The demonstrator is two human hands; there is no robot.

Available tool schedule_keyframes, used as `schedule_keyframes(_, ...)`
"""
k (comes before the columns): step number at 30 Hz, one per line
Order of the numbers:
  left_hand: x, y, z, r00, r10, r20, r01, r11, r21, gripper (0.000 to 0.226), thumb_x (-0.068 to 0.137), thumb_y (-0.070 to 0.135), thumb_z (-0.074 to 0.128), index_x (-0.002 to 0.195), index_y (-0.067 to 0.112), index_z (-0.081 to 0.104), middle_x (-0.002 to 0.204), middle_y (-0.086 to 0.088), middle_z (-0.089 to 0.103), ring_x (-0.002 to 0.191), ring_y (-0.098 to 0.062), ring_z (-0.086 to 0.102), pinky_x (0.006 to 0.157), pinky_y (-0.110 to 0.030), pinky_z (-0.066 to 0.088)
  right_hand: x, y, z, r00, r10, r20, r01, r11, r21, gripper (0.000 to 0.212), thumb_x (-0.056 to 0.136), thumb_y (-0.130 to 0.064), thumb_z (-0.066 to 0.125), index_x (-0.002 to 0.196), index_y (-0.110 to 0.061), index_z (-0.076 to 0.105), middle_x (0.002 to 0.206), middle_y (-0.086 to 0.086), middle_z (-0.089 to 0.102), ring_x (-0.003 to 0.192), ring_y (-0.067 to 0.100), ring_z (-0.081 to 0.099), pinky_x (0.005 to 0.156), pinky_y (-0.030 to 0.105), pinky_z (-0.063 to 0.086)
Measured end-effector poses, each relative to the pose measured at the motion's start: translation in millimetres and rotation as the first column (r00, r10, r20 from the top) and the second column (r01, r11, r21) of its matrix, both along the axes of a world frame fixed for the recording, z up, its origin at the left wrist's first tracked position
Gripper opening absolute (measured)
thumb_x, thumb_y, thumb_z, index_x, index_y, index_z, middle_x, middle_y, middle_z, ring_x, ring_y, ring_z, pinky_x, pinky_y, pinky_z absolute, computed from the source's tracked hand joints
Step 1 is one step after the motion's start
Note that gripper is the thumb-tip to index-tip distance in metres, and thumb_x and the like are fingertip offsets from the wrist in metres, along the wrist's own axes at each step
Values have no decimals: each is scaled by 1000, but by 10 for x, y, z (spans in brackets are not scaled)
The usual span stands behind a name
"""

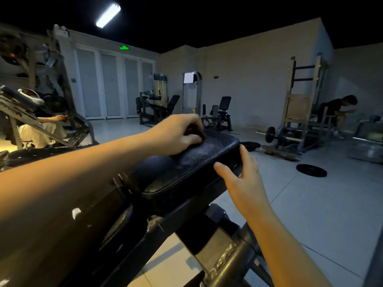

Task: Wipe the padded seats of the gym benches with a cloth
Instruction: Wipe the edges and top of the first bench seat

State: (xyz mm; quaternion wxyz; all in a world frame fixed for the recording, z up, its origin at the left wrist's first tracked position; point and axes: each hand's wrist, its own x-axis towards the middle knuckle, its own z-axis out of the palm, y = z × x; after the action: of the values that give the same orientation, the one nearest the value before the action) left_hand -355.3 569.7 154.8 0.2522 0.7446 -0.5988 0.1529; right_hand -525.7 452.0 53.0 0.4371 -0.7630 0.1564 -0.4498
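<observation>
A black padded bench seat (pixel 192 162) fills the middle of the view, on a dark metal frame (pixel 223 257). My left hand (pixel 176 133) grips a small dark cloth (pixel 195 132) and presses it on the seat's far top. Most of the cloth is hidden under my fingers. My right hand (pixel 242 175) rests against the seat's right side edge, thumb and fingers straight. The seat's surface shines where the cloth sits.
A weight plate (pixel 311 170) lies on the tiled floor to the right, another plate (pixel 250 146) beyond the seat. A barbell rack (pixel 298 125) stands at right with a seated person (pixel 335 112) behind it. Another person (pixel 41 129) sits at a machine on the left. Machines (pixel 217 114) line the far wall.
</observation>
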Motion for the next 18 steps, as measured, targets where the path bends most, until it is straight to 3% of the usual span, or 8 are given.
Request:
schedule_keyframes(3,542,-74,96,935,353,-22,-351,934,66,25,96,27,68,118,17,63,122,-7,67,111,-27,61,93,-38,49,22,13,-21,1000,-13,-2,13,1000,6,73,94,-34,68,156,-32,30,135,-10,40,121,3,43,95,15,33)
schedule_keyframes(5,586,-176,136,912,407,-58,-402,912,75,28,95,29,69,118,15,63,123,-9,67,112,-29,61,91,-37,48,30,10,-22,1000,-15,-16,15,1000,-10,77,94,-34,67,158,-31,25,135,-11,36,126,4,37,99,24,31)
schedule_keyframes(8,161,-368,111,982,169,-78,-173,984,-49,22,93,30,72,111,19,66,113,0,70,107,-21,64,96,-38,51,27,-14,5,1000,-11,-29,10,1000,-23,70,94,-36,68,154,-34,32,135,-8,40,126,8,42,101,26,37)
schedule_keyframes(10,-200,-350,59,996,-51,-73,46,997,-65,19,95,27,70,112,22,65,109,7,68,101,-10,63,92,-28,52,26,-21,16,999,3,-36,-3,1000,-6,66,92,-38,68,151,-35,37,132,-6,42,125,12,47,104,33,45)
schedule_keyframes(13,-264,-192,34,992,-123,-36,124,992,9,18,98,28,67,114,26,63,107,12,65,98,-1,61,83,-16,49,55,-36,-7,998,3,-59,-3,1000,-7,71,92,-43,67,154,-32,33,136,-2,40,128,16,46,105,33,45)
schedule_keyframes(16,205,-119,104,990,134,41,-136,989,55,18,97,27,67,113,21,64,111,2,67,104,-19,63,85,-31,47,86,-36,-38,996,-12,-83,11,1000,-14,91,80,-61,58,158,-30,24,147,-1,34,139,20,38,115,46,39)
schedule_keyframes(18,502,-165,120,936,349,37,-351,934,70,22,96,29,67,115,17,64,118,-7,67,108,-28,61,85,-35,46,90,-26,-46,996,-19,-82,18,1000,-12,96,74,-67,52,158,-31,22,147,-2,34,139,21,38,115,49,39)
